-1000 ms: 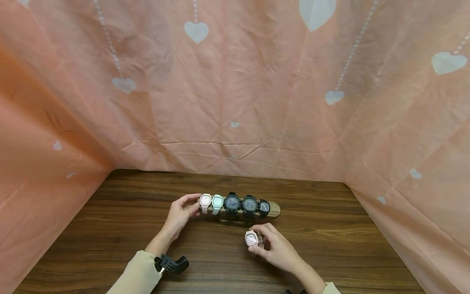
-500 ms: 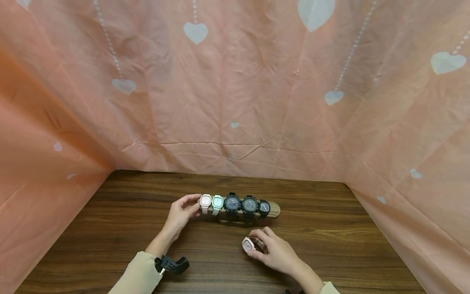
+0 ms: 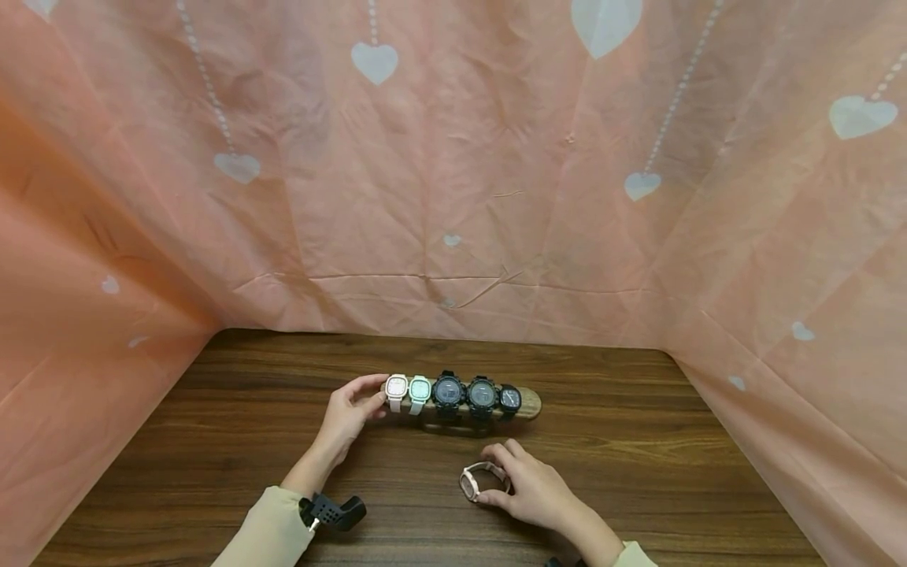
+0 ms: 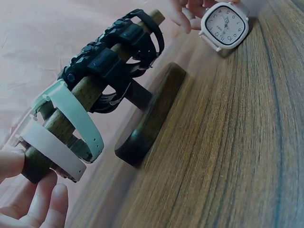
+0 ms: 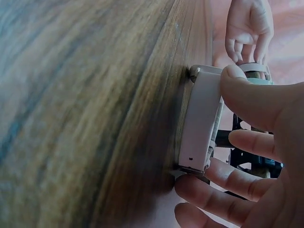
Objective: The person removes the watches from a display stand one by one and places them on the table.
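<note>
My left hand pinches the left end of a wooden watch stand, thumb on one side and fingers on the other. Along its bar sit a pink watch, a mint green watch and several black watches. In front of the stand, my right hand holds a pale pink wristwatch by its strap, between thumb and fingers. The strap is closed in a loop, and the square dial faces left, standing on edge at the tabletop.
The stand's dark foot rests on the brown wood-grain table. A peach curtain with white hearts hangs behind and along both sides. A black wrist strap mount is on the left wrist.
The pale pink watch in my right hand has turned, its dial swinging from facing up to facing left, and has shifted slightly left and nearer me. My left hand stays on the stand.
</note>
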Tool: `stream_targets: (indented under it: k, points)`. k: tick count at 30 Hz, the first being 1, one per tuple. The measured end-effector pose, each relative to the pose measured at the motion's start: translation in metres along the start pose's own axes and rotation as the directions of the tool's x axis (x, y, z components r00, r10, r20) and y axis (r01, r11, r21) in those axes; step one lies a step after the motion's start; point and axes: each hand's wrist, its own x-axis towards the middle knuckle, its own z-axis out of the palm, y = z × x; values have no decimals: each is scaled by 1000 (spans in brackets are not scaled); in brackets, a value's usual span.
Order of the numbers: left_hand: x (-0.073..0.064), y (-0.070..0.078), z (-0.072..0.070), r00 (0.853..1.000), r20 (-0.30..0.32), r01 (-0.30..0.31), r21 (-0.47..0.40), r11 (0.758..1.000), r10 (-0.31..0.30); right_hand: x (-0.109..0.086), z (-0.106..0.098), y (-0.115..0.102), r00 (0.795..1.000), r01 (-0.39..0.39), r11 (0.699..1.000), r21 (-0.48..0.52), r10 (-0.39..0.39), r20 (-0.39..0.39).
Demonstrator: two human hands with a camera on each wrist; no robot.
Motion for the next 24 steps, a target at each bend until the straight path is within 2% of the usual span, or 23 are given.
stream_targets:
  k: [13, 24]
  points:
    - [-2, -1, -2, 1000, -3, -1, 16, 1000, 1, -5, -4, 5, 996, 13, 1000, -1, -13, -83]
    - [1, -1, -2, 999, 11, -30, 36, 999, 30, -3, -13, 16, 983, -59, 997, 54, 68, -172]
